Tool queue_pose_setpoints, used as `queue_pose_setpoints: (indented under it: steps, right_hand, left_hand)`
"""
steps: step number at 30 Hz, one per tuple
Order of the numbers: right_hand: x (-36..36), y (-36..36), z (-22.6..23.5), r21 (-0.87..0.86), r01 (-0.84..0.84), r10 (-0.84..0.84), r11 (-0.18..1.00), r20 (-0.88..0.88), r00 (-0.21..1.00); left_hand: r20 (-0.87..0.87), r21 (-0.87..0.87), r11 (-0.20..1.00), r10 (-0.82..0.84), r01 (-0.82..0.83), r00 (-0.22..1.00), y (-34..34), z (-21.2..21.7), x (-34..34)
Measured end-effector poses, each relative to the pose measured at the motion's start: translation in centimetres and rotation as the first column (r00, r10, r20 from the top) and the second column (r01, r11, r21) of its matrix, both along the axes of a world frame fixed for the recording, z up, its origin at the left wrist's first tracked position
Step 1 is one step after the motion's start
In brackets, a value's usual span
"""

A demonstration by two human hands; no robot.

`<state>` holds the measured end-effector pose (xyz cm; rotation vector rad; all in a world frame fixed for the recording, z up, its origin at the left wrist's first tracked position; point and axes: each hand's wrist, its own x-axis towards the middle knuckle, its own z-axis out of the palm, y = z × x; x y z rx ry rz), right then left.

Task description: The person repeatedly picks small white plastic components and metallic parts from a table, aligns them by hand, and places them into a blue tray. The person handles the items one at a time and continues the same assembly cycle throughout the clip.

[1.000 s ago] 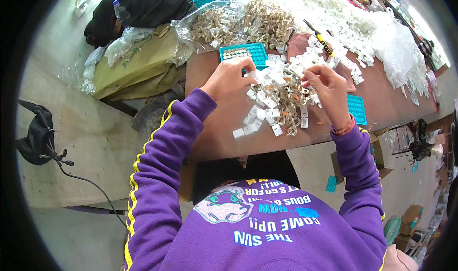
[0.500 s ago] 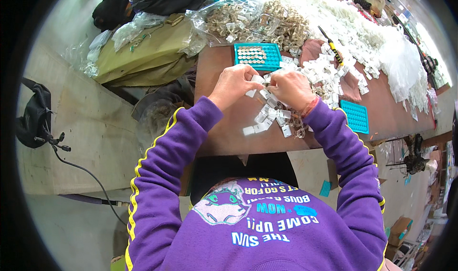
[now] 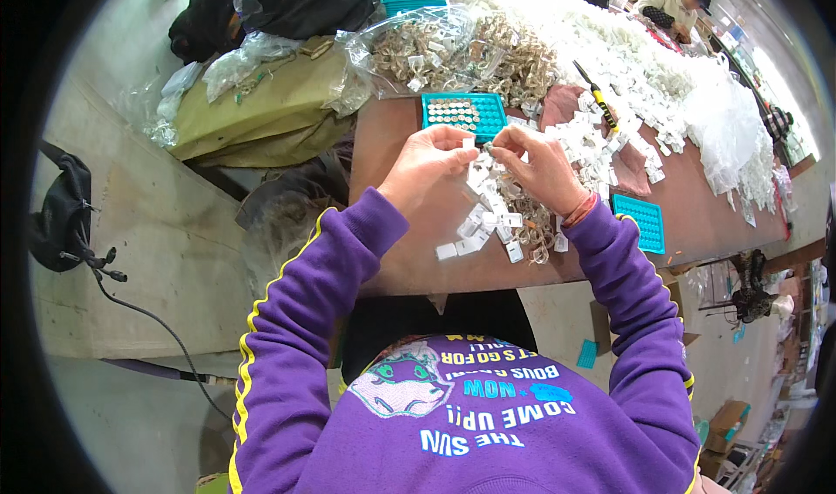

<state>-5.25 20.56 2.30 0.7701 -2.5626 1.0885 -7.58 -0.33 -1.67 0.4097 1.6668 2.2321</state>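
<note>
My left hand point(image 3: 428, 161) pinches a small white square piece point(image 3: 469, 143) between thumb and fingertips, just over the near edge of a teal tray point(image 3: 490, 111). Close to its right, my right hand point(image 3: 547, 174) is closed in a pinch; whatever its fingertips hold is too small to make out. Rows of small round, pale discs point(image 3: 453, 111) fill the left part of that tray. Below and between my hands lies a loose heap of white square pieces point(image 3: 488, 215), with tan loops point(image 3: 538, 233) tangled at its right side.
A yellow-and-black pointed tool point(image 3: 601, 102) lies on a brown cloth among white pieces. A second teal tray point(image 3: 638, 222) is near the right forearm. Bagged tan loops point(image 3: 418, 54) and a large white pile point(image 3: 644, 85) cover the back. Another person point(image 3: 675, 6) sits far right.
My right hand has moved slightly right and turned, its fingers lifted from the heap. A white piece now shows upright in my left fingertips. The whole view has shifted a little.
</note>
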Motion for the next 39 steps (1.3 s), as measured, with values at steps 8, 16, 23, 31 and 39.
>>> queue_pose_setpoints:
  steps: [8,16,23,31,39]
  right_hand:
    - [-1.0,1.0,-0.4,-0.424,-0.012,0.122,0.906,0.234,0.964]
    - [-0.1,0.8,1.8,-0.708,0.014,0.517,0.706,0.529,0.673]
    - [0.3,-0.8,2.1,-0.779,0.068,0.587,0.623,0.523,0.618]
    - [1.5,-2.3,2.5,-0.545,-0.007,0.339,0.838,0.511,0.790]
    - [2.4,-2.5,3.4,-0.600,-0.022,0.451,0.800,0.577,0.680]
  left_hand:
    - [0.053,-0.093,0.988,0.128,-0.123,0.990,-0.6,0.2,0.3]
    - [0.283,0.451,0.882,0.000,-0.134,0.959,-2.1,1.0,2.3]
    - [0.373,0.622,0.740,0.011,-0.258,0.928,-1.2,1.0,5.8]
    - [0.352,0.808,0.556,-0.195,-0.193,0.915,0.3,1.4,7.4]
    - [0.018,0.345,0.914,0.219,-0.211,0.976,1.3,2.5,7.8]
